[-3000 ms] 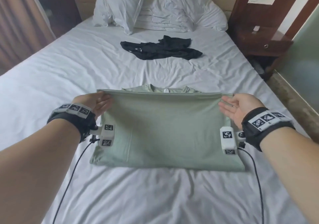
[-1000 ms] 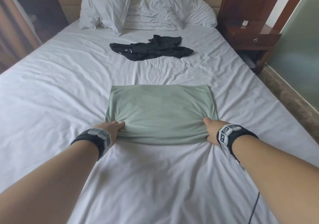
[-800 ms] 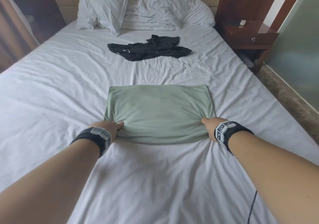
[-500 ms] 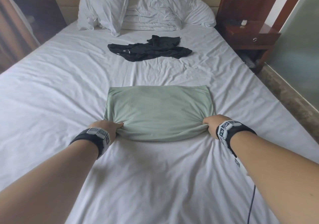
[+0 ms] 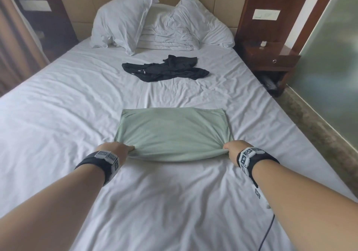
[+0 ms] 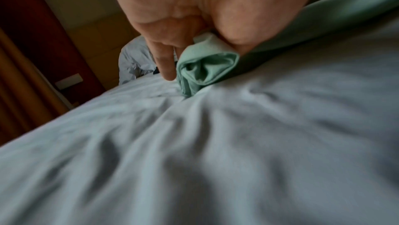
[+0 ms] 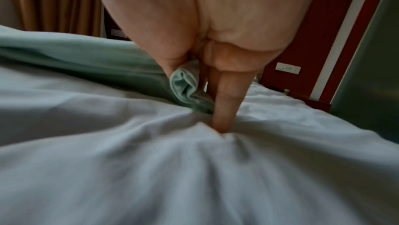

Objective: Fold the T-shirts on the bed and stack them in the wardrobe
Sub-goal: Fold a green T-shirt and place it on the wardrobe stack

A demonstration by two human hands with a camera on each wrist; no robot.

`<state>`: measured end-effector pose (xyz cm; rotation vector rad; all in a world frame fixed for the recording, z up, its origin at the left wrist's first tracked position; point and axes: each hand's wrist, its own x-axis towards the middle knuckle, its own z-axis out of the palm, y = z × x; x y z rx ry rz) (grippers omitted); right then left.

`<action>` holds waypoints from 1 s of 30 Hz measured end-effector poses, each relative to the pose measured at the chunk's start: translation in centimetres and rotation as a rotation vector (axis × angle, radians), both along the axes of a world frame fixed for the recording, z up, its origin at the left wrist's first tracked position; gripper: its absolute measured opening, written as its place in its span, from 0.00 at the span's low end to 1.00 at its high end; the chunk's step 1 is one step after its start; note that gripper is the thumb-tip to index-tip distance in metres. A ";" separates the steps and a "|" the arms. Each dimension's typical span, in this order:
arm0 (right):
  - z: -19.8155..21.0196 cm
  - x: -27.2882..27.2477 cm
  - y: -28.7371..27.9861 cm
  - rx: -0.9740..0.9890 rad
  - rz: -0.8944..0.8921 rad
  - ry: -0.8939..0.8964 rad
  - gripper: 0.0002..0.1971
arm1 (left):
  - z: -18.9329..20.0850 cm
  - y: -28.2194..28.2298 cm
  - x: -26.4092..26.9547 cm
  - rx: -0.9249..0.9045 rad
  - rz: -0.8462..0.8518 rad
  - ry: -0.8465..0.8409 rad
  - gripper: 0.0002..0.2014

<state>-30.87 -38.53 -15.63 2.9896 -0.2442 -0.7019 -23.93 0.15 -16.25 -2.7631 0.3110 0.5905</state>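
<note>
Currently both hands are down on the bed (image 5: 58,105), working the near edge of the green T-shirt (image 5: 174,132). It lies folded into a wide rectangle on the white sheet, about midway between the bed's left and right edges and toward the near end. Left hand (image 5: 114,150) pinches the shirt's near-left corner; in the left wrist view the bunched layers of cloth (image 6: 205,68) sit between thumb and fingers (image 6: 164,64), with one finger pointing down to the sheet. Right hand (image 5: 232,149) pinches the near-right corner the same way; in the right wrist view the folded cloth (image 7: 185,88) is caught against the thumb, and one straight finger (image 7: 224,109) presses into the sheet just beside it. Between the two hands the near edge sags in a shallow curve and looks slightly raised off the sheet; the far edge lies flat.

I note a black T-shirt (image 5: 164,69) lying crumpled and unfolded further up the bed, well apart from the green one, near the head end. Beyond it, two white pillows (image 5: 124,20) lean against the padded headboard with a folded white duvet (image 5: 166,41) between them. A dark wooden nightstand (image 5: 271,59) stands beside the bed's far-right corner.
</note>
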 end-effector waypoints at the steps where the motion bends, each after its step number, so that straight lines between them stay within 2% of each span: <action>1: 0.5 -1.0 0.3 -0.006 0.006 0.003 0.21 | 0.9 0.0 -1.2 0.004 -0.007 0.008 0.29; 8: 1.7 -10.4 1.2 -0.009 0.059 0.061 0.18 | 2.7 2.8 -10.4 0.028 -0.056 0.079 0.39; 13: 2.8 -17.3 2.3 0.000 0.095 0.133 0.12 | 3.6 5.3 -17.0 0.007 -0.090 0.093 0.40; 16: 2.9 -21.0 2.7 0.004 0.132 0.139 0.07 | 3.7 6.0 -20.8 0.005 -0.119 0.093 0.35; 19: 4.3 -23.8 2.8 0.029 0.117 0.159 0.05 | 4.9 6.4 -23.4 -0.008 -0.102 0.081 0.21; 21: 6.3 -25.1 2.7 0.092 0.083 0.151 0.06 | 7.5 6.7 -24.7 -0.060 -0.052 0.058 0.10; 23: 9.4 -26.1 2.5 0.128 0.054 0.075 0.09 | 11.0 7.1 -25.9 -0.127 -0.002 0.014 0.06; 26: 15.0 -27.1 1.8 0.107 0.021 -0.036 0.10 | 16.9 8.0 -27.0 -0.294 0.051 -0.085 0.07; 28: 18.6 -27.6 1.1 0.155 -0.037 -0.107 0.11 | 20.7 8.9 -27.0 -0.528 0.142 -0.112 0.10; 30: 22.3 -28.3 0.7 0.202 -0.084 -0.153 0.11 | 24.6 9.7 -27.0 -0.677 0.198 -0.121 0.15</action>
